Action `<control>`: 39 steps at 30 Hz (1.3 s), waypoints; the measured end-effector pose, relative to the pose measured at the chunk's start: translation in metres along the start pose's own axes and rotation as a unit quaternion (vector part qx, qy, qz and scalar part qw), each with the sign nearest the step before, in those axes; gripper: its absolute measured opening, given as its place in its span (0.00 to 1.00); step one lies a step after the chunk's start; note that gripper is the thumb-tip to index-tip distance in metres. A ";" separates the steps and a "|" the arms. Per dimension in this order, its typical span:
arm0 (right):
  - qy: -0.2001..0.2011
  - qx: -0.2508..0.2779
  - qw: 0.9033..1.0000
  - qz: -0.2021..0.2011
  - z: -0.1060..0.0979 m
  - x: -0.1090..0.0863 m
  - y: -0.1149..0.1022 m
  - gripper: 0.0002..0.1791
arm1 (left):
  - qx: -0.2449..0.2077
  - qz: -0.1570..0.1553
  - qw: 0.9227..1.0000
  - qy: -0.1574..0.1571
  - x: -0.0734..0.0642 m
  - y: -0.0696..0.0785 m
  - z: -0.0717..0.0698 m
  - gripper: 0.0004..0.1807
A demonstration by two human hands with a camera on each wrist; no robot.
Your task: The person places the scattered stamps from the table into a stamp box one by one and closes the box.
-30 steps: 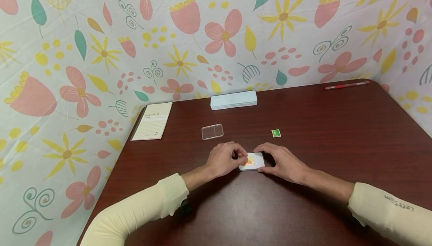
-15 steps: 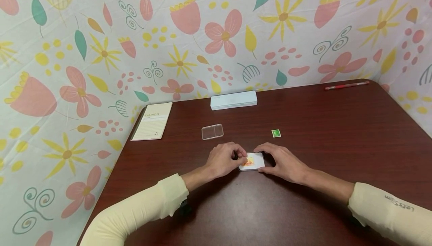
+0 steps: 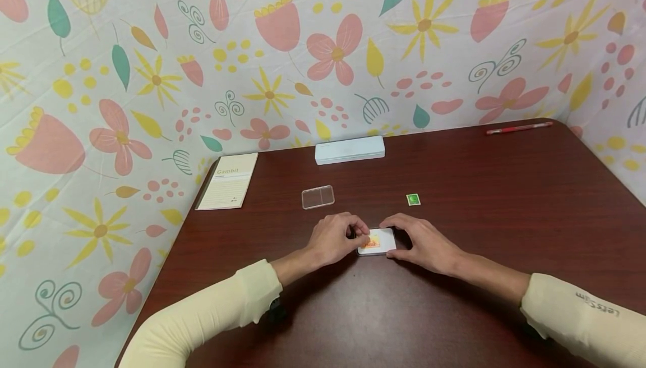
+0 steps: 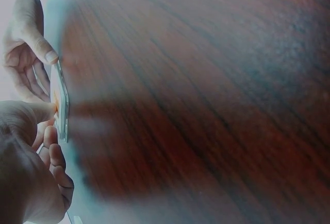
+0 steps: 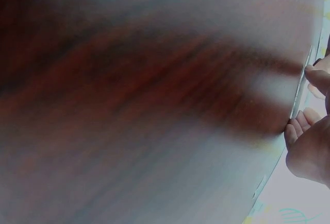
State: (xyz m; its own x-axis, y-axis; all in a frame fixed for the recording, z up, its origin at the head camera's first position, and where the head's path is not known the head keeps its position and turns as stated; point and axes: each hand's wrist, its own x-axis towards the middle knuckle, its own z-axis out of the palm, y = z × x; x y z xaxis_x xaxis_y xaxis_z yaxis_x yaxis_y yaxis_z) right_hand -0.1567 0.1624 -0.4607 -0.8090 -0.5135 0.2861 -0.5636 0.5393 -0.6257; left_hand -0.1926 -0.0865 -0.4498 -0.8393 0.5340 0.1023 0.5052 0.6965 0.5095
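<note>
A thin white rectangular case (image 3: 387, 239) with a dark rim lies on the table between the hands. On its left part is a small orange-and-yellow stamp-like square (image 3: 374, 241). My left hand (image 3: 335, 238) pinches at the left edge of this square, thumb and index finger close together; in the left wrist view the thumb (image 4: 45, 110) meets the orange patch. With thumb and fingers at opposite long edges, my right hand (image 3: 426, 244) grips the case's right end. In the right wrist view the case (image 5: 301, 87) shows nearly edge-on. The fingertips hide part of the square.
A small green stamp-like square (image 3: 413, 199) lies behind the right hand. Behind the left one is a clear rectangular cover (image 3: 318, 197). Farther back are a pale blue box (image 3: 350, 150), a notepad (image 3: 229, 181) and a red pen (image 3: 520, 128), near the patterned cloth wall.
</note>
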 end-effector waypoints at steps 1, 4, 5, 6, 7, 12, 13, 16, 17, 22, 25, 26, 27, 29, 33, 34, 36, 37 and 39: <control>0.000 -0.001 1.000 0.000 0.000 0.000 0.000 0.29 | 0.000 0.000 1.000 0.000 0.000 0.000 0.000 0.03; 0.003 -0.002 1.000 -0.003 0.000 0.000 0.000 0.29 | -0.001 0.003 1.000 0.001 -0.001 0.000 -0.001 0.03; 0.003 -0.002 1.000 -0.002 0.001 0.000 0.000 0.29 | 0.000 0.003 1.000 0.002 -0.001 0.001 -0.002 0.03; 0.003 -0.003 1.000 -0.002 0.001 0.000 0.000 0.29 | 0.000 0.004 1.000 0.003 -0.001 0.001 -0.003 0.03; 0.004 -0.004 1.000 -0.003 0.001 0.000 0.000 0.29 | 0.001 0.005 1.000 0.005 -0.001 0.000 -0.003 0.03; 0.000 -0.007 1.000 0.004 0.002 0.001 0.000 0.31 | 0.008 0.004 1.000 0.013 -0.002 0.000 -0.008 0.03; -0.002 -0.005 1.000 0.005 0.002 0.001 0.000 0.32 | 0.008 0.003 1.000 0.013 -0.002 -0.001 -0.009 0.03; -0.009 0.001 1.000 0.009 0.002 0.002 0.001 0.33 | 0.007 0.004 1.000 0.014 -0.002 -0.002 -0.012 0.03; -0.012 0.004 1.000 0.010 0.001 0.002 0.001 0.33 | 0.005 0.005 1.000 0.014 -0.002 -0.002 -0.014 0.03; -0.016 0.015 1.000 0.013 -0.003 0.003 0.003 0.36 | -0.013 0.022 1.000 0.017 -0.002 -0.004 -0.019 0.05; -0.016 0.012 1.000 0.018 -0.008 0.005 0.006 0.38 | -0.025 0.034 0.999 0.013 -0.001 -0.005 -0.021 0.09; -0.015 0.011 1.000 0.021 -0.010 0.005 0.007 0.39 | -0.026 0.037 0.999 0.009 -0.001 -0.006 -0.022 0.12; -0.015 0.010 0.999 0.026 -0.013 0.006 0.008 0.39 | -0.025 0.042 0.999 0.006 -0.001 -0.006 -0.022 0.14; -0.015 0.008 0.999 0.037 -0.019 0.008 0.010 0.41 | -0.024 0.047 0.999 -0.002 -0.001 -0.006 -0.023 0.20; -0.007 0.001 0.998 0.064 -0.034 0.011 0.018 0.45 | -0.009 0.048 0.999 -0.020 -0.003 -0.005 -0.025 0.34; -0.004 -0.001 0.998 0.071 -0.038 0.012 0.021 0.46 | -0.007 0.043 0.999 -0.026 -0.003 -0.004 -0.025 0.38; 0.001 -0.004 0.996 0.084 -0.046 0.013 0.027 0.48 | -0.005 0.033 0.999 -0.036 -0.005 -0.005 -0.025 0.43; 0.003 -0.007 0.996 0.090 -0.050 0.013 0.030 0.48 | -0.008 0.027 0.999 -0.041 -0.005 -0.005 -0.024 0.45; 0.006 -0.007 0.995 0.101 -0.058 0.013 0.037 0.48 | -0.014 0.018 0.999 -0.049 -0.007 -0.006 -0.023 0.49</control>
State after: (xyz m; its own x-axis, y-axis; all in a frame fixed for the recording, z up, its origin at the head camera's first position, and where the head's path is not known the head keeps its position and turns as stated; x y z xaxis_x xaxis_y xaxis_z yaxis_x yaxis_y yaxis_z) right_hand -0.1980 0.2148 -0.4382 -0.9079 -0.3859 0.1636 -0.3913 0.6405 -0.6608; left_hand -0.1944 -0.1049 -0.4341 -0.7968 0.6031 0.0372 0.5268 0.6632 0.5317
